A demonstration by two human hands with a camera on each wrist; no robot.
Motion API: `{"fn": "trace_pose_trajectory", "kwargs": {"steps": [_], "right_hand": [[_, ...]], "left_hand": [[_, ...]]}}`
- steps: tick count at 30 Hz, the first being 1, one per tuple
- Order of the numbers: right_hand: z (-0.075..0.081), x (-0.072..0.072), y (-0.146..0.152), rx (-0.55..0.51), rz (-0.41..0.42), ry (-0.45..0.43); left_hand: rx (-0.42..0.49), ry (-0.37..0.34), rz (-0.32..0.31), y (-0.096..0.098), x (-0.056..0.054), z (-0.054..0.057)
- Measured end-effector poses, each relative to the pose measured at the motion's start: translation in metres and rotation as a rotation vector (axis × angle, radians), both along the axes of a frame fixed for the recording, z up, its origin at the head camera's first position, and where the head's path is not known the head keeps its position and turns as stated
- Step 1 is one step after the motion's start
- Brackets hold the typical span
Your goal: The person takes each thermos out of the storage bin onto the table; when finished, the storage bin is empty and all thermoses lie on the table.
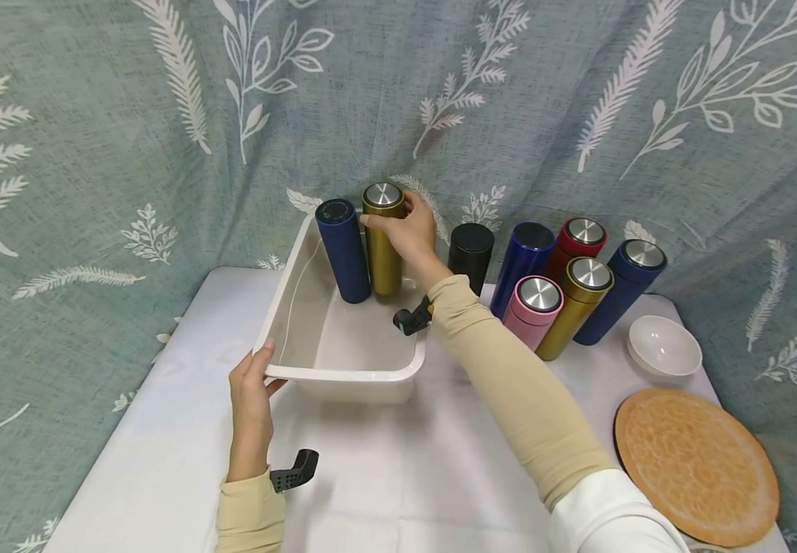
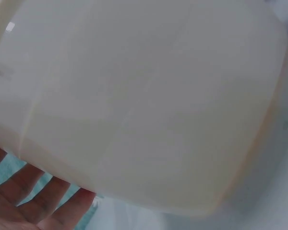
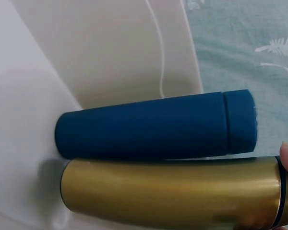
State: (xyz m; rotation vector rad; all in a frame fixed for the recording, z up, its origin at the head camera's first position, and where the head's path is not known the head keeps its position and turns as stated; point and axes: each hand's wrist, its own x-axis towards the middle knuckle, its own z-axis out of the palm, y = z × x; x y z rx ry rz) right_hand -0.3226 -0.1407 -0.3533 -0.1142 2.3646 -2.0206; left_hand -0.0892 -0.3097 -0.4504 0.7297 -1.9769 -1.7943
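In the head view my right hand [image 1: 412, 230] grips a gold thermos bottle [image 1: 385, 265] near its silver-topped lid, fingers and thumb around it. The bottle stands upright inside a white plastic bin [image 1: 343, 375], close beside a dark blue thermos bottle [image 1: 345, 253] at the bin's far end. From the right wrist view, the gold bottle [image 3: 173, 191] and blue bottle [image 3: 153, 125] lie nearly side by side, with a fingertip at the gold lid. My left hand [image 1: 253, 392] holds the bin's near left corner, thumb over the rim; its fingers [image 2: 53, 196] show along the bin's wall [image 2: 149, 115].
Right of the bin stand several more bottles: black [image 1: 471, 250], glossy blue [image 1: 521, 261], red [image 1: 577, 244], pink [image 1: 534, 307], gold [image 1: 574, 307] and navy [image 1: 621, 292]. A white bowl [image 1: 664, 346] and a round tan mat [image 1: 699, 465] lie farther right. A patterned curtain [image 1: 371, 92] hangs behind.
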Motion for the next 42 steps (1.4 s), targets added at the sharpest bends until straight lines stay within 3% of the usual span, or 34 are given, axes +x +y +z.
{"fn": "trace_pose_trajectory", "kwargs": {"steps": [8,19,34,42], "right_hand": [[0.011,0.004,0.004,-0.006,0.017,0.070],[0.029,0.012,0.016,-0.007,0.047,0.107],[0.045,0.023,0.031,-0.081,0.078,0.177],[0.063,0.033,0.043,-0.111,0.095,0.239]], "left_hand": [[0.021,0.005,-0.002,0.001,0.000,0.000],[-0.018,0.017,-0.010,0.002,0.000,-0.001],[-0.024,0.007,0.001,0.003,0.000,-0.002],[-0.026,0.008,0.003,0.004,0.000,-0.002]]}}
